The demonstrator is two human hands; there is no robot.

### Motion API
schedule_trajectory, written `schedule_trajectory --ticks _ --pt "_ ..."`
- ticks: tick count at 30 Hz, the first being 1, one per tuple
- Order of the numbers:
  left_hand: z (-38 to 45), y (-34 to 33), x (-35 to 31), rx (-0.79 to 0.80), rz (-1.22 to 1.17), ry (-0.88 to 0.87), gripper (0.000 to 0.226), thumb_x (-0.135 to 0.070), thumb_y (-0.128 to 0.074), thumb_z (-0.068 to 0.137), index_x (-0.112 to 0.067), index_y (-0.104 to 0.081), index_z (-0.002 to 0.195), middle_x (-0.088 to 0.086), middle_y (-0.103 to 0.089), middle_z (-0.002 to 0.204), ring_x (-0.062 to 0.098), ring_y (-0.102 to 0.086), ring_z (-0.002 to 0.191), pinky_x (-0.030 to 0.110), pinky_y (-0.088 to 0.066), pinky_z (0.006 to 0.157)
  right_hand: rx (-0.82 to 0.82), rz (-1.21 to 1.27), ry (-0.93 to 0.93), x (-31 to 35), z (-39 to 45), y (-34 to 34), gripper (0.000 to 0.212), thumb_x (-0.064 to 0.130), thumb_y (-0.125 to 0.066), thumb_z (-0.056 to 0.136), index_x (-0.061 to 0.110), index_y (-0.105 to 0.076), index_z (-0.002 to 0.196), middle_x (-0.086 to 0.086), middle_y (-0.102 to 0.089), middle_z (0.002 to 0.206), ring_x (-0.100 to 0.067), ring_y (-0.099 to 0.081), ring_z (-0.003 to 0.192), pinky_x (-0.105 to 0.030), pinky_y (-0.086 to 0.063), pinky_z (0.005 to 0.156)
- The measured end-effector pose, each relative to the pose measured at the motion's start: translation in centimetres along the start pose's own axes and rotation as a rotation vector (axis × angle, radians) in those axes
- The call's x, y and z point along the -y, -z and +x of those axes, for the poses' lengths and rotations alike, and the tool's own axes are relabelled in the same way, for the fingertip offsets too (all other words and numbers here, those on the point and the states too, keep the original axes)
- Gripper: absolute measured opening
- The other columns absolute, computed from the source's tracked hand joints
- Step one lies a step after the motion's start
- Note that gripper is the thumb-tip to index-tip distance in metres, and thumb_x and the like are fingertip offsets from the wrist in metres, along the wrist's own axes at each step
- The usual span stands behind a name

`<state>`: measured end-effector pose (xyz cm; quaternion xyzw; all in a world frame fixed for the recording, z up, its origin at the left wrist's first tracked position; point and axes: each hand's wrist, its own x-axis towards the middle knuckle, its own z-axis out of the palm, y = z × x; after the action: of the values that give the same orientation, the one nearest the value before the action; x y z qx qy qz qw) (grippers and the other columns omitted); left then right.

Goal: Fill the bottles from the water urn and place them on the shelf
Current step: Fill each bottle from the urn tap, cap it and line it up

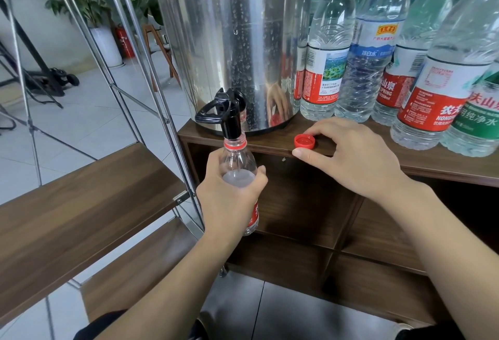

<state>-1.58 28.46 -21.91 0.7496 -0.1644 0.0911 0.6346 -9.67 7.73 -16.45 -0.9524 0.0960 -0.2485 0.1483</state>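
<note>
A steel water urn (237, 29) stands on a dark wooden cabinet (270, 146). Its black tap (229, 115) points down into the open neck of a clear bottle (237, 161) with a red label. My left hand (229, 199) grips that bottle around its body, holding it under the tap; water shows inside near my fingers. A red cap (304, 141) lies upside down on the cabinet's front edge. My right hand (353, 156) rests over the edge beside the cap, fingertips touching it, thumb stretched below.
Several capped water bottles (378, 56) stand to the right of the urn on the cabinet top. A metal-framed rack with wooden shelves (89, 199) stands to the left. Open cabinet compartments lie below. Tiled floor, a plant and a red extinguisher are behind.
</note>
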Motion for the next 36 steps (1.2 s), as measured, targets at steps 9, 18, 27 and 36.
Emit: schedule_trajectory --ticks 9,18,27,36 --pt "-0.06 -0.07 -0.1 -0.002 -0.012 -0.006 0.046 -0.034 -0.088 0.077 -0.038 -0.058 0.111 -0.025 -0.07 0.098 -0.003 -0.068 0.093 0.022 -0.057 0.084 -0.009 -0.005 0.001 0.01 -0.07 0.01 0.049 0.073 -0.054 0.086 0.035 -0.067 0.115 0.018 -0.063 0.12 -0.013 -0.057 0.115 -0.042 -0.049 0.097" --pt "-0.04 -0.02 0.0 0.0 -0.004 -0.022 0.047 -0.034 -0.089 0.077 -0.037 -0.059 0.113 -0.022 -0.071 0.096 -0.004 -0.068 0.093 0.018 -0.055 0.082 -0.016 0.004 -0.002 0.16 -0.09 -0.04 0.049 0.074 -0.053 0.086 0.037 -0.067 0.115 0.019 -0.063 0.121 -0.013 -0.057 0.116 -0.043 -0.049 0.097" --pt "0.01 0.01 -0.05 0.007 -0.011 -0.016 0.047 -0.033 -0.089 0.077 -0.041 -0.057 0.111 -0.031 -0.068 0.098 -0.006 -0.067 0.092 0.017 -0.053 0.082 -0.011 -0.004 -0.005 0.3 -0.15 0.09 0.049 0.074 -0.053 0.087 0.036 -0.067 0.115 0.019 -0.063 0.121 -0.011 -0.056 0.115 -0.042 -0.049 0.097" --pt "-0.04 0.04 -0.03 0.009 0.003 -0.038 0.048 -0.035 -0.088 0.077 -0.046 -0.054 0.109 -0.023 -0.069 0.096 -0.008 -0.066 0.094 0.01 -0.05 0.079 -0.011 -0.016 -0.001 0.34 -0.12 0.11 0.049 0.073 -0.054 0.088 0.035 -0.067 0.115 0.018 -0.063 0.12 -0.01 -0.057 0.114 -0.041 -0.05 0.095"
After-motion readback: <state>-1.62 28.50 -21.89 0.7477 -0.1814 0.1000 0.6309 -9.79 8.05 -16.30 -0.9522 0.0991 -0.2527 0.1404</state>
